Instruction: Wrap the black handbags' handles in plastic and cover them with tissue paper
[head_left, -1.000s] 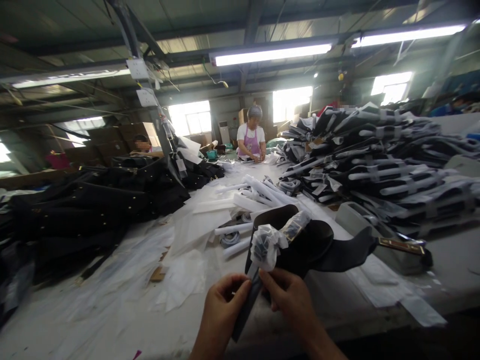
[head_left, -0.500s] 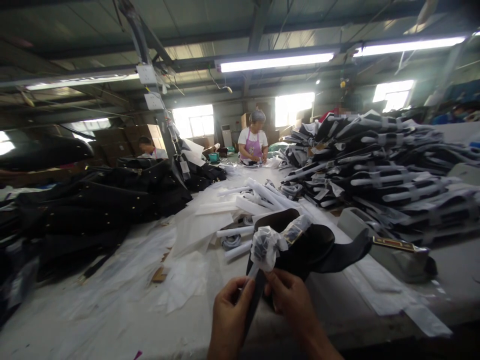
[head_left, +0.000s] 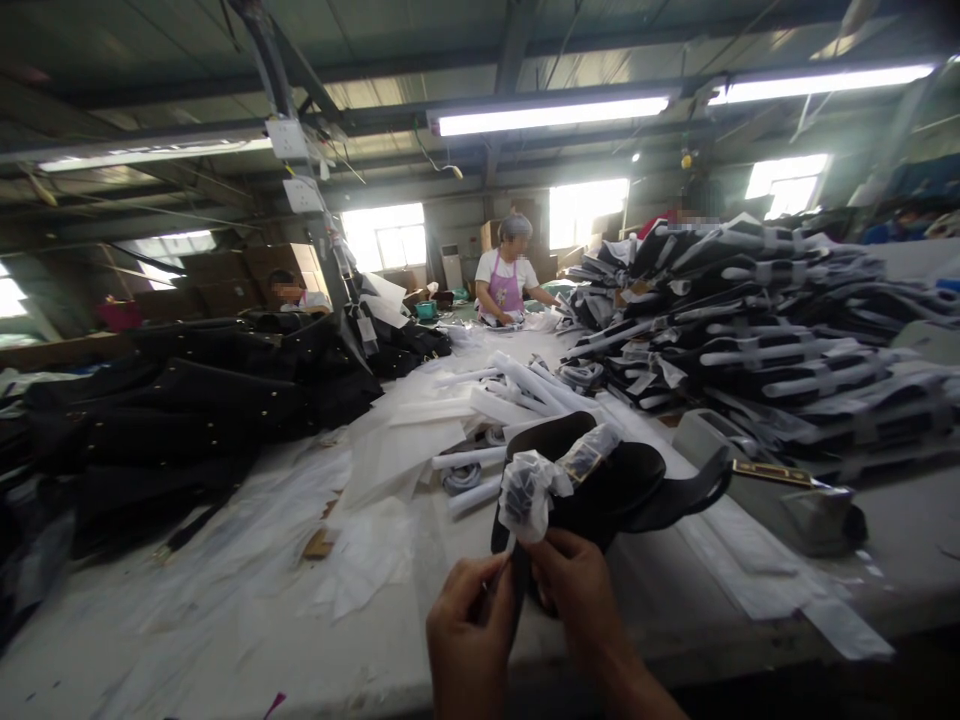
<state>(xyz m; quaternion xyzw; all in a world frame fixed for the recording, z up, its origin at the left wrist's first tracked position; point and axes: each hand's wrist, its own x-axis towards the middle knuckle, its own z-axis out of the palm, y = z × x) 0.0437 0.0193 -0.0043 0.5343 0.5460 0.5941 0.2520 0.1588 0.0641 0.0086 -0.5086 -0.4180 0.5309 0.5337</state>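
Note:
A black leather-like bag piece (head_left: 637, 465) with a curved flap lies on the table in front of me. Crumpled white plastic wrap (head_left: 525, 490) covers the hardware on its near strap, and a second wrapped buckle (head_left: 591, 452) rests just behind. My left hand (head_left: 472, 620) is closed, pinching the black strap (head_left: 517, 600) and a thin pale strip below the wrap. Beside it, my right hand (head_left: 577, 590) has its fingers closed at the lower edge of the wrap; its fingertips are partly hidden.
A grey tape dispenser (head_left: 795, 510) stands to the right. Behind it rises a tall pile of wrapped black straps (head_left: 795, 370). White foam tubes (head_left: 532, 385) and plastic sheets (head_left: 405, 430) lie ahead. Black pieces (head_left: 202, 410) are heaped left. A co-worker (head_left: 508, 275) stands at the far end.
My left hand has shifted slightly right, closer to the right hand, and its grip sits a bit differently. The far co-worker has stretched an arm toward the pile.

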